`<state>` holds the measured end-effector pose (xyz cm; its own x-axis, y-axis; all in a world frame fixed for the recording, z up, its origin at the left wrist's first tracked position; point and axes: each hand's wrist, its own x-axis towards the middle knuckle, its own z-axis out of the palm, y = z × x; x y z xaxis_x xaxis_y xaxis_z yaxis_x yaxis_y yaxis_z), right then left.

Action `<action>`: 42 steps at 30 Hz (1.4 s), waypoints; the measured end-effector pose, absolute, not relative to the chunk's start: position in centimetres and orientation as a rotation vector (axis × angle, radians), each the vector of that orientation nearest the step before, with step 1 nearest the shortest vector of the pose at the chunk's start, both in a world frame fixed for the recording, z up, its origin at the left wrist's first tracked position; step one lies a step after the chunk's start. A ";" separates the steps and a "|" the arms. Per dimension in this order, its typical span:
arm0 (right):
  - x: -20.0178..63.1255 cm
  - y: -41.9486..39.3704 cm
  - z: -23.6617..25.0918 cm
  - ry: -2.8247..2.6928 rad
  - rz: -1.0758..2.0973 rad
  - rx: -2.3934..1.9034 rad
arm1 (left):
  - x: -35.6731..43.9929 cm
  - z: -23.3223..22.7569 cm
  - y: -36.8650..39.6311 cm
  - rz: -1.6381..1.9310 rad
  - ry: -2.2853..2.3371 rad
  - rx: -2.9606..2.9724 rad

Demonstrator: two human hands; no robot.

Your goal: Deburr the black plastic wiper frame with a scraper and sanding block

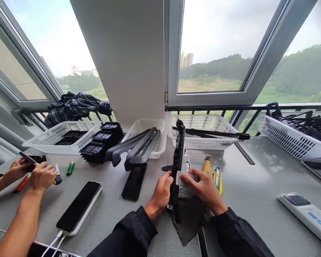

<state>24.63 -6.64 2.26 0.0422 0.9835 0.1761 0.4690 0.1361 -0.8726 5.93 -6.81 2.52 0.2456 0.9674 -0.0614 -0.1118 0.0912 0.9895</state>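
My left hand (pixel 161 192) is closed around the lower part of a long black plastic part (pixel 178 150), which stands almost upright before me. Between the thumb and fingers of my right hand (pixel 205 187) is a flat light-grey block (pixel 186 179), its left end against the part's edge. Below that block a dark grey cloth (pixel 188 217) drapes down; whether my right hand grips it too cannot be made out. A yellow-handled tool (pixel 207 166) and a yellow utility knife (pixel 218 178) lie just beyond my right hand.
White baskets (pixel 203 142) line the back, some with black parts. Grey curved trims (pixel 143 148) and a black stack (pixel 103 142) stand left of centre. Phones (pixel 79 207) lie on the table (pixel 107 228). At left, a co-worker's hands (pixel 42 175) hold a knife and a black piece.
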 end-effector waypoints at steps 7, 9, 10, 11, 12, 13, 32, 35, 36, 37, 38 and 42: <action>25.1 -6.6 2.6 -1.487 0.788 -1.413 | 5.7 3.5 -6.4 1.071 0.965 1.240; 24.9 -6.8 3.0 -1.494 0.811 -1.386 | 5.8 3.6 -6.4 1.069 0.945 1.255; 24.7 -7.0 3.2 -1.510 0.825 -1.373 | 5.8 3.6 -6.4 1.068 0.940 1.254; 24.4 -7.2 3.4 -1.537 0.842 -1.361 | 5.9 3.5 -6.4 1.070 0.941 1.248; 24.2 -7.4 3.6 -1.571 0.861 -1.350 | 5.9 3.3 -6.4 1.076 0.949 1.236; 24.0 -7.6 3.7 -1.604 0.883 -1.341 | 5.9 3.2 -6.4 1.082 0.961 1.219; 24.4 -7.8 4.0 -1.703 0.796 -1.355 | 6.0 2.6 -6.5 1.081 0.922 1.063; 24.4 -8.0 4.0 -1.680 0.791 -1.349 | 6.0 2.7 -6.5 1.059 0.908 1.055; 24.2 -8.1 4.1 -1.689 0.792 -1.339 | 6.0 2.6 -6.5 1.060 0.909 1.060; 24.0 -8.3 4.1 -1.705 0.794 -1.331 | 6.0 2.6 -6.5 1.067 0.914 1.067; 23.8 -8.4 4.1 -1.726 0.795 -1.324 | 6.0 2.5 -6.4 1.078 0.922 1.072; 23.6 -8.3 4.1 -1.782 0.767 -1.327 | 5.9 2.4 -6.4 1.101 0.955 1.080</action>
<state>23.58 -8.27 4.10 -0.1601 0.9610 0.2257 0.4967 0.2760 -0.8229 5.91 -6.42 2.40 0.1990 0.9780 -0.0629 -0.1998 0.1033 0.9744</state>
